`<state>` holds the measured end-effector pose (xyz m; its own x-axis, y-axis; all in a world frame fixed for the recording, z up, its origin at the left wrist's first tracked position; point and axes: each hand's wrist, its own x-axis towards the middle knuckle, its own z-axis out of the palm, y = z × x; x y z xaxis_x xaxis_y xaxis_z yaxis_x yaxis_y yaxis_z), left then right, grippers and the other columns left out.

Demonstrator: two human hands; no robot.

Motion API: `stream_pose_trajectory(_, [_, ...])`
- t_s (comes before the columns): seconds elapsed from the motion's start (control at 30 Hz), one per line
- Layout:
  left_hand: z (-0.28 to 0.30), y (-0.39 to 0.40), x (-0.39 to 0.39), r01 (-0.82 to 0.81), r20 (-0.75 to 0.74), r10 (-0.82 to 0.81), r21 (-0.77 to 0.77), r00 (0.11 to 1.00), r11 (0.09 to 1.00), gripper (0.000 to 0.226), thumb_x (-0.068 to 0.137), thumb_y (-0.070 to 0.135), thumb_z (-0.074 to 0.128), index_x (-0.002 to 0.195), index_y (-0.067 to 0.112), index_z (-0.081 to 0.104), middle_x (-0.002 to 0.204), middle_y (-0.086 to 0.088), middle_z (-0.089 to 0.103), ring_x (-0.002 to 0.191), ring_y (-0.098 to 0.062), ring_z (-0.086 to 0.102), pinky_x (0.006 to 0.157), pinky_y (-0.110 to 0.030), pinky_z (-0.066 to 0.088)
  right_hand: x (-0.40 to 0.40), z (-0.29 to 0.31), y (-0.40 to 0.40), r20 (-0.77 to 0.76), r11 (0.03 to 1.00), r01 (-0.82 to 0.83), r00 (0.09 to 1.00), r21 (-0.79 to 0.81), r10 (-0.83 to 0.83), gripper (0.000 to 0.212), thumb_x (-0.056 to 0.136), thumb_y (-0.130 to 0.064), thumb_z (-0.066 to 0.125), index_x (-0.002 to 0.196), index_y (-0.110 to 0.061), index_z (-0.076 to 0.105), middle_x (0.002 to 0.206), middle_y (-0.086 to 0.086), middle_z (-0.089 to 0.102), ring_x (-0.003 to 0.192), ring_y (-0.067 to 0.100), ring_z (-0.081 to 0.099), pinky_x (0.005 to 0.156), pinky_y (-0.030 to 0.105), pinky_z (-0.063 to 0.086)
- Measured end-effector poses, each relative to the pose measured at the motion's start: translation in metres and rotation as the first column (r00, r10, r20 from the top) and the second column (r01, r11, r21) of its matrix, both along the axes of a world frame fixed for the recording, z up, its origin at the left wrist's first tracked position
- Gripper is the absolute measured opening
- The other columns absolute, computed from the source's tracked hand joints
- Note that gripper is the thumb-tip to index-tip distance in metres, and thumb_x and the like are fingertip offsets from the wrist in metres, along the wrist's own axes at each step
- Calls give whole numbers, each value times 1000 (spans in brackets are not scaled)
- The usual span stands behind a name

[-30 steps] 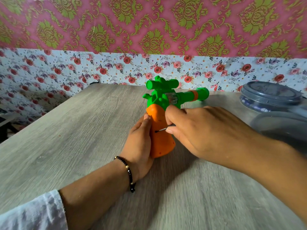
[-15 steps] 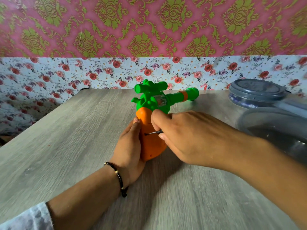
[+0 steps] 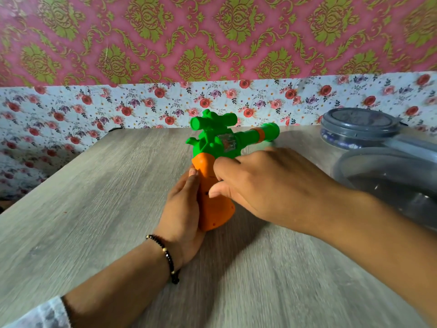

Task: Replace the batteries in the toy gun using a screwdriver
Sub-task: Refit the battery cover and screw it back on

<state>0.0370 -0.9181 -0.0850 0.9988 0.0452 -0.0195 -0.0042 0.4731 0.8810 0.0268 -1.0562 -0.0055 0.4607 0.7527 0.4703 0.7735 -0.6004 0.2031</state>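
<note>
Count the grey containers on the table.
2: a lidded tub at the far right edge, and a larger, blurred one in front of it, cut off by the frame. More may lie out of view.

1. No text, label, brand or number I can read anywhere.
2. Toy gun (image 3: 220, 147) in my hands: no legible marking.
3. Grey containers (image 3: 359, 124): nothing legible.
</note>
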Motion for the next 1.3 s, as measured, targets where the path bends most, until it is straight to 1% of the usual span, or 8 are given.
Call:
stream_pose_trajectory(0.27, [1,0,0,-15,6,15,-5,1000,1000,37,102,28,33,124,9,57,112,-19,63,102,-31,57,86,-44,48,3,-4,0,-38,997,43,998,-61,-46,16,93,-24,49,102,-22,37,62,-6,46,51,25,45,45,31,35])
stream_pose_trajectory(0.37, [0,0,-1,-14,24,14,11,1000,1000,34,103,28,33,117,12,60,106,-18,65,96,-30,59,84,-45,49,0,-2,1,-14,996,66,998,-68,-67,21,88,-25,56,88,-21,36,53,-4,44,43,23,34,35,26,22])
stream_pose_trajectory(0.57, [2,-1,-1,-3,21,3,-6,1000,1000,38,103,27,31,128,13,56,124,-20,63,112,-35,57,97,-56,43,3,-5,-2,105,998,59,993,-24,-56,30,87,-43,44,76,-21,27,42,2,49,34,28,50,44,16,4])
stream_pose_trajectory(0.77, [2,-2,-2,-12,28,13,-13,1000,1000,39,102,28,32,126,10,56,126,-23,60,108,-33,57,98,-55,42,-1,0,-1,-1,992,89,996,-94,-89,21,93,-33,44,85,-26,26,73,0,60,59,27,57,49,29,28])
stream_pose_trajectory(0.87, [2,-2,-2,-16,25,16,-10,1000,1000,38,102,27,32,127,12,56,127,-23,59,115,-39,55,97,-59,41,-1,2,1,-13,992,77,997,-97,-79,9,92,-26,49,86,-23,44,75,-4,54,59,23,49,49,30,34])
stream_pose_trajectory(1.03, [2,-1,-1,-31,23,31,-13,999,999,37,103,26,32,126,11,57,122,-20,63,106,-32,58,98,-56,42,1,-3,-2,95,991,109,990,-76,-102,18,78,-28,61,65,-18,53,44,4,47,36,28,49,42,18,7])
stream_pose_trajectory(1.17, [1,0,0,-16,10,16,-16,1000,1000,38,102,27,32,125,11,57,115,-16,66,100,-29,61,92,-47,47,0,-4,1,118,991,132,985,-30,-127,29,83,-39,51,61,-25,39,43,-4,17,38,25,29,44,17,1])
stream_pose_trajectory(1.3, [0,0,0,-6,50,6,-3,999,1000,36,103,25,33,124,10,58,113,-16,67,98,-27,62,88,-44,49,-2,-1,-4,-64,999,21,998,-47,-24,16,93,-43,41,100,-29,37,84,-4,57,72,27,55,57,31,30])
